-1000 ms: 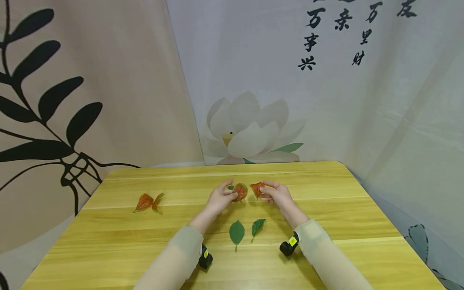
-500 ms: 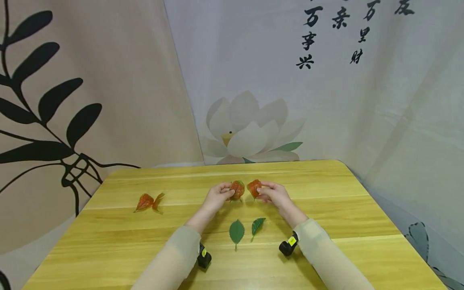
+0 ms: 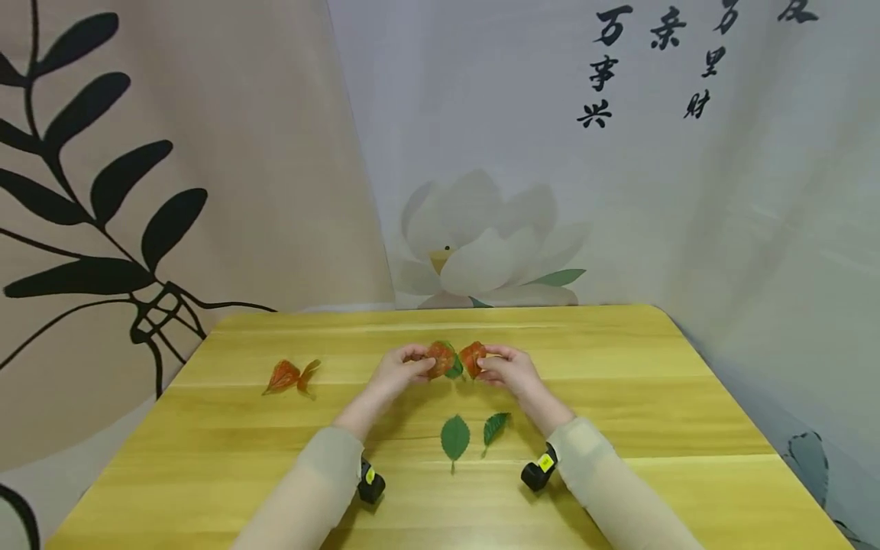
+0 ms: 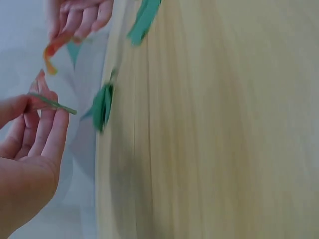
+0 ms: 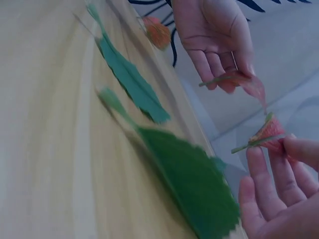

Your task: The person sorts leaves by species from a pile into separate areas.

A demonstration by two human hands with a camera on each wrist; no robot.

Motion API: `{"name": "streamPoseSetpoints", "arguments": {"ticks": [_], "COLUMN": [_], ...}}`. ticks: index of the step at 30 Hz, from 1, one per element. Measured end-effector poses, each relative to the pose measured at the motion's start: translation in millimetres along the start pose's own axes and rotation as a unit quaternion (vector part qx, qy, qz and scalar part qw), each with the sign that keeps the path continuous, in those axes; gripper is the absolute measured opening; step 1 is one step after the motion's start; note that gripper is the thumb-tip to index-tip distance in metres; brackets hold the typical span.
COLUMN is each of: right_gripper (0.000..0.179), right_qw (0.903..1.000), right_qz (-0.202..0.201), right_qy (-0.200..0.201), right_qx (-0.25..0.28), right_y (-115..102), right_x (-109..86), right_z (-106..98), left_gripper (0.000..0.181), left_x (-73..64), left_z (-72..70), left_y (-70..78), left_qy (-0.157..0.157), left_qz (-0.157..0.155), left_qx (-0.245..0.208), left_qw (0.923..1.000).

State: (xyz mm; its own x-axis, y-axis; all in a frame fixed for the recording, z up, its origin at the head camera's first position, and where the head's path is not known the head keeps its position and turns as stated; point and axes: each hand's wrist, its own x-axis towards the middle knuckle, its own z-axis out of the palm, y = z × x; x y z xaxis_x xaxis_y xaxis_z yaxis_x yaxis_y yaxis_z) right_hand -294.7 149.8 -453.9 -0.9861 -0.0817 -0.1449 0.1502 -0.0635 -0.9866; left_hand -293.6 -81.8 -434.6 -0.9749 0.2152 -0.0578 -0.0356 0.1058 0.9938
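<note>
My left hand (image 3: 397, 370) pinches an orange papery Chinese lantern husk (image 3: 441, 359) above the far part of the table. Just right of it, my right hand (image 3: 510, 374) pinches another orange husk piece (image 3: 471, 357) between thumb and fingers. In the head view the two pieces nearly meet, and a green leaf (image 3: 455, 368) shows between them. From the right wrist view, a thin green stem (image 5: 239, 148) sticks out of the right hand's piece, with a small gap to the left hand's piece (image 5: 251, 85). Cannot tell whether the pieces touch.
Nearer to me lie two green toothed leaves, one flat (image 3: 455, 438) and one folded or curved (image 3: 495, 428). Farther left on the wooden table (image 3: 206, 458) rests an orange husk (image 3: 283, 376) beside a smaller curled piece (image 3: 308, 374). A printed cloth (image 3: 619, 229) hangs behind the table.
Both hands have brought their husk pieces closer together. The green leaf beside the left piece now shows at its right, between the two. The items on the table lie as before.
</note>
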Motion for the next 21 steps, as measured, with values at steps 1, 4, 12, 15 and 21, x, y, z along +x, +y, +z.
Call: {"name": "streamPoseSetpoints", "arguments": {"ticks": [1,4,12,15,21], "right_gripper": [0.042,0.04,0.041,0.04,0.041], "right_qw": [1.0,1.0,0.9989,0.9985,0.9971], "right_qz": [0.0,-0.003,-0.009,-0.005,-0.01], "right_qy": [0.0,-0.003,-0.044,-0.053,-0.071], "right_qx": [-0.001,-0.004,-0.015,-0.017,-0.027], "right_y": [0,0,-7,-8,-8], "right_x": [-0.6,-1.4,-2.0,0.0,5.5], "right_z": [3,12,46,57,77], "left_gripper": [0.024,0.025,0.031,0.031,0.033], "left_x": [0.0,-4.1,-19.1,-24.1,-32.0], "left_z": [-6.2,-23.7,-65.6,-80.0,-104.3], "left_y": [-2.1,-2.6,-7.5,-8.8,-9.3], "left_qy": [0.002,0.009,0.035,0.045,0.073], "left_qz": [-0.001,-0.008,-0.02,-0.027,-0.04], "left_qx": [0.01,0.028,0.073,0.089,0.118], "left_qw": [1.0,0.9995,0.9965,0.9946,0.9895]}}
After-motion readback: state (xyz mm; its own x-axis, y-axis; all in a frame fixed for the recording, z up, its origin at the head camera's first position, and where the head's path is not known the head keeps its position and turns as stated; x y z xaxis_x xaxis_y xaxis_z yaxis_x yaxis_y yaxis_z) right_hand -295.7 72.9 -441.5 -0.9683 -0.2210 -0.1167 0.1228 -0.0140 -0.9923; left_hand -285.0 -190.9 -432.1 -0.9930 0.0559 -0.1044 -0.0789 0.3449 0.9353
